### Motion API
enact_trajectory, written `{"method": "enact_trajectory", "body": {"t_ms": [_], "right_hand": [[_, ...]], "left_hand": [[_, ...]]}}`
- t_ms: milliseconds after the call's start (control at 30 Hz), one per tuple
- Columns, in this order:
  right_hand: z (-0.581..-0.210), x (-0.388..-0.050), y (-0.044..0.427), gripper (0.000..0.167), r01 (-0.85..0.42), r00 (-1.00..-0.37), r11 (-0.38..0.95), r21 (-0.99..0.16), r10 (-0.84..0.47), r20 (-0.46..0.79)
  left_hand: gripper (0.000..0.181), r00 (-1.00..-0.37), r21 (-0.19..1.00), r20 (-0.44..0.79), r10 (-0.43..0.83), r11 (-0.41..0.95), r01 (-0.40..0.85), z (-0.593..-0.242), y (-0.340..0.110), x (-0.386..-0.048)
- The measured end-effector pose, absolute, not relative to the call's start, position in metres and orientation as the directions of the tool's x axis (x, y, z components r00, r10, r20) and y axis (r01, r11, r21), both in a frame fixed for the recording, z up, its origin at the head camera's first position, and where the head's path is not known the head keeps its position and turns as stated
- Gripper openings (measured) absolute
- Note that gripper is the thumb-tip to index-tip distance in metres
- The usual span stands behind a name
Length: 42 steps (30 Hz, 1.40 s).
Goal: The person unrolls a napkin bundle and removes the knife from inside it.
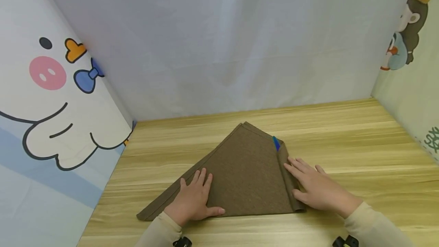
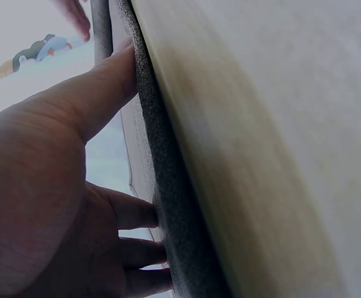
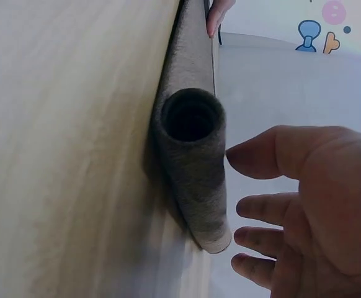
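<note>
A brown cloth [image 1: 247, 174], folded into a roughly triangular shape, lies on the wooden table. Its right side is turned over into a roll [image 1: 286, 174], whose hollow end [image 3: 191, 118] shows in the right wrist view. A small blue piece [image 1: 276, 144] peeks out at the roll's upper end; its kind is unclear. The left hand [image 1: 193, 201] rests on the cloth's left part with fingers spread and thumb [image 2: 109, 77] near the front edge. Beside the roll, the right hand [image 1: 319, 188] has its fingers extended, the fingertips at or very near it; contact is hard to tell.
Around the cloth extends the wood-grain tabletop [image 1: 360, 144]. A pale curtain-like backdrop [image 1: 223, 48] hangs behind it. Side panels with cartoon prints stand at the left [image 1: 44, 125] and right [image 1: 408, 98].
</note>
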State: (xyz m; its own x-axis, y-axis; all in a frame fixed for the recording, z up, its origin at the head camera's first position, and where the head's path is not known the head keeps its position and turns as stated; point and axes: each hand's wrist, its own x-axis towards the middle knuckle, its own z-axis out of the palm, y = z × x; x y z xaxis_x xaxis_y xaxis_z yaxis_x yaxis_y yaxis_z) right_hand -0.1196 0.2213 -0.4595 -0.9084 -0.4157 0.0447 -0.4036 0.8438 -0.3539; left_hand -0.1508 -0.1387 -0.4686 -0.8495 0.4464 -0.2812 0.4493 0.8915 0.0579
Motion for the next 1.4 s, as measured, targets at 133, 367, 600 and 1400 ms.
{"method": "enact_trajectory", "body": {"t_ms": [133, 367, 600, 1400], "right_hand": [[-0.455, -0.123, 0.215, 0.064, -0.436, -0.895, 0.830, -0.349, -0.442, 0.066], [-0.458, -0.131, 0.202, 0.068, -0.456, -0.881, 0.830, -0.321, -0.472, 0.034], [-0.463, -0.133, 0.199, 0.072, -0.428, -0.891, 0.861, -0.274, -0.453, -0.032], [-0.468, -0.131, 0.204, 0.075, -0.389, -0.910, 0.877, -0.282, -0.413, -0.029]], "left_hand": [[0.111, -0.849, 0.055, -0.288, 0.443, 0.893, 0.447, -0.469, -0.138, -0.151], [0.112, -0.847, 0.052, -0.294, 0.443, 0.892, 0.448, -0.468, -0.138, -0.151], [0.111, -0.843, 0.056, -0.295, 0.450, 0.889, 0.455, -0.466, -0.138, -0.151], [0.112, -0.847, 0.071, -0.309, 0.433, 0.898, 0.433, -0.467, -0.144, -0.154]]}}
